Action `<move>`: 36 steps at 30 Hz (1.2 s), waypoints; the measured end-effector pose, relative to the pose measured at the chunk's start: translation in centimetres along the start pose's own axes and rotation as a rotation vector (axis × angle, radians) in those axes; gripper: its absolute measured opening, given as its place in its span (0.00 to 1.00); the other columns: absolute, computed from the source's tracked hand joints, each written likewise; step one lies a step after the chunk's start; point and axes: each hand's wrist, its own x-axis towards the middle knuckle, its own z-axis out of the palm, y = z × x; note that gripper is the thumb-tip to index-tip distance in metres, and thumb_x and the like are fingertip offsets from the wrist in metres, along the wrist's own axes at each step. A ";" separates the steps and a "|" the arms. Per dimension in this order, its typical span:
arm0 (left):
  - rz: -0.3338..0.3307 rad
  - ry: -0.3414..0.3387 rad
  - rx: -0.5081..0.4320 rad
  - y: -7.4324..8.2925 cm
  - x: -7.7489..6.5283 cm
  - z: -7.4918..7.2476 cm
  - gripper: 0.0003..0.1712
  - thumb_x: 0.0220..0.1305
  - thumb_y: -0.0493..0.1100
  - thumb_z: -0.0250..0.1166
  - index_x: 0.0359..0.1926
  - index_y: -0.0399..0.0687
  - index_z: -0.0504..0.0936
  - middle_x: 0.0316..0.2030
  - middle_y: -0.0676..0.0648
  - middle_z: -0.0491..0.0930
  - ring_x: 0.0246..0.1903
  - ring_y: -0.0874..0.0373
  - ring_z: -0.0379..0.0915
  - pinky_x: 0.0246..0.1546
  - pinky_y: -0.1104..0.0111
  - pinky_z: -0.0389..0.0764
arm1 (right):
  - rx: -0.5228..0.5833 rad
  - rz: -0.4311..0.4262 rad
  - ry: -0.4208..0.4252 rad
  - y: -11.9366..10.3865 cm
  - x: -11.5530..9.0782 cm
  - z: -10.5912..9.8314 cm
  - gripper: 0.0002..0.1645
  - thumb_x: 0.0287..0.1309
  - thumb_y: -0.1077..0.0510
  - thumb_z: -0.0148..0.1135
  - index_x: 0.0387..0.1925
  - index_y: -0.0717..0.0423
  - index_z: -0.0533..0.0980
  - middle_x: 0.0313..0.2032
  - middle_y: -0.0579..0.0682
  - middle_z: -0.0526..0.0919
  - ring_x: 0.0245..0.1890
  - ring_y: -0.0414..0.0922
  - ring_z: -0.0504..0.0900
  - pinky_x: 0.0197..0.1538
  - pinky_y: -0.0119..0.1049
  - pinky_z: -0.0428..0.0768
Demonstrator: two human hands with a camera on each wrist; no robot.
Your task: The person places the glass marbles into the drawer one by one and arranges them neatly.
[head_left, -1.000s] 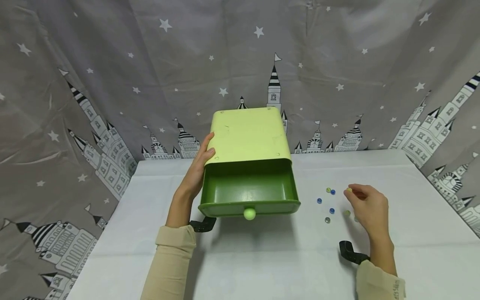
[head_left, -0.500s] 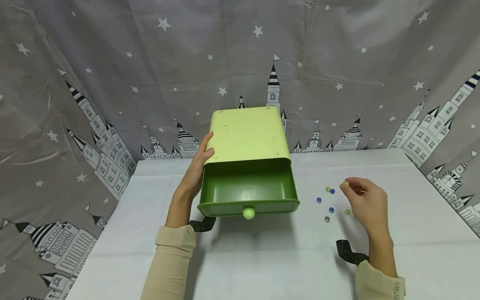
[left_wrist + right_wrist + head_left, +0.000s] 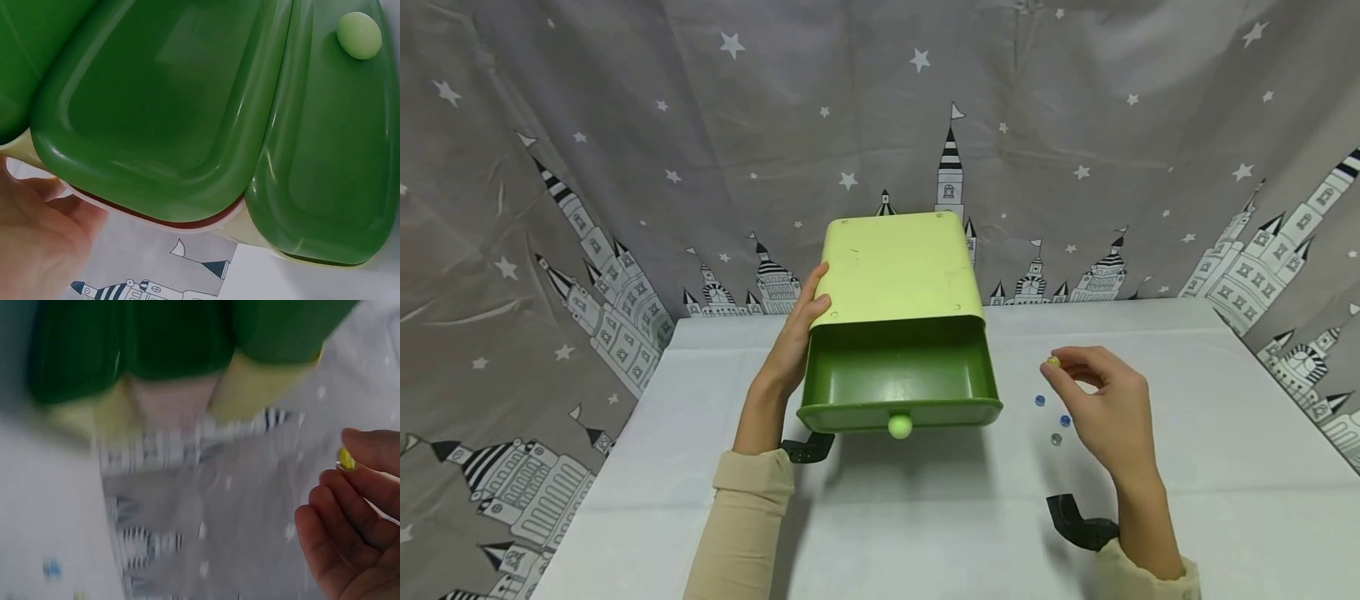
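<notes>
Mid-table in the head view stands a small plastic drawer chest (image 3: 898, 267) with a pale yellow top. Its green top drawer (image 3: 842, 417) is pulled out, with a round light-green knob (image 3: 899, 426) on the front. My left hand (image 3: 788, 342) rests along the chest's left side, thumb and forefinger against the upper edge. To the right of the chest, my right hand (image 3: 1108, 408) pinches a yellow glass marble (image 3: 1053, 362) between thumb and forefinger, raised over the table. The right wrist view also shows the yellow marble (image 3: 346, 459) at the fingertips.
Two blue marbles, one blue marble (image 3: 1040, 401) left of the other blue marble (image 3: 1065, 421), and a greyish clear marble (image 3: 1056, 439) lie on the white cloth (image 3: 910, 533). A grey curtain (image 3: 760, 125) printed with castles hangs behind. Lower drawer fronts (image 3: 156, 112) show in the left wrist view.
My right hand has moved left toward the chest with the yellow marble, passing over some loose marbles that are now hidden. My left hand and the chest stay in place.
</notes>
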 end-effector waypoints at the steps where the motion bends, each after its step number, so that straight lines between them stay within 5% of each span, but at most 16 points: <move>1: 0.000 0.000 -0.002 0.0 0.0 0.0 0.38 0.71 0.55 0.46 0.78 0.63 0.47 0.76 0.56 0.36 0.73 0.60 0.30 0.69 0.49 0.38 | 0.038 0.004 -0.010 -0.6 -0.1 0.1 0.08 0.56 0.67 0.69 0.39 0.64 0.84 0.35 0.51 0.84 0.35 0.32 0.78 0.41 0.22 0.73; 8: 0.002 -0.002 -0.010 0.0 0.0 0.1 0.38 0.71 0.55 0.46 0.78 0.62 0.46 0.76 0.56 0.36 0.73 0.61 0.30 0.69 0.50 0.38 | 0.384 -0.108 -0.053 -4.7 -1.3 1.6 0.11 0.51 0.77 0.67 0.37 0.69 0.82 0.35 0.54 0.84 0.36 0.41 0.81 0.44 0.27 0.78; 12: 0.005 -0.004 -0.025 0.0 0.0 0.1 0.38 0.71 0.54 0.46 0.78 0.61 0.46 0.77 0.55 0.36 0.73 0.61 0.31 0.69 0.51 0.39 | 0.467 -0.124 -0.056 -5.8 -1.8 2.7 0.11 0.50 0.79 0.66 0.38 0.72 0.81 0.36 0.58 0.83 0.37 0.42 0.82 0.44 0.28 0.78; 36: 0.007 -0.007 -0.060 0.0 0.0 0.2 0.38 0.70 0.55 0.47 0.78 0.62 0.46 0.76 0.56 0.36 0.73 0.62 0.32 0.70 0.53 0.41 | 0.360 -0.120 -0.006 -6.6 -2.1 4.9 0.11 0.52 0.75 0.68 0.39 0.70 0.81 0.37 0.53 0.81 0.39 0.42 0.80 0.49 0.29 0.77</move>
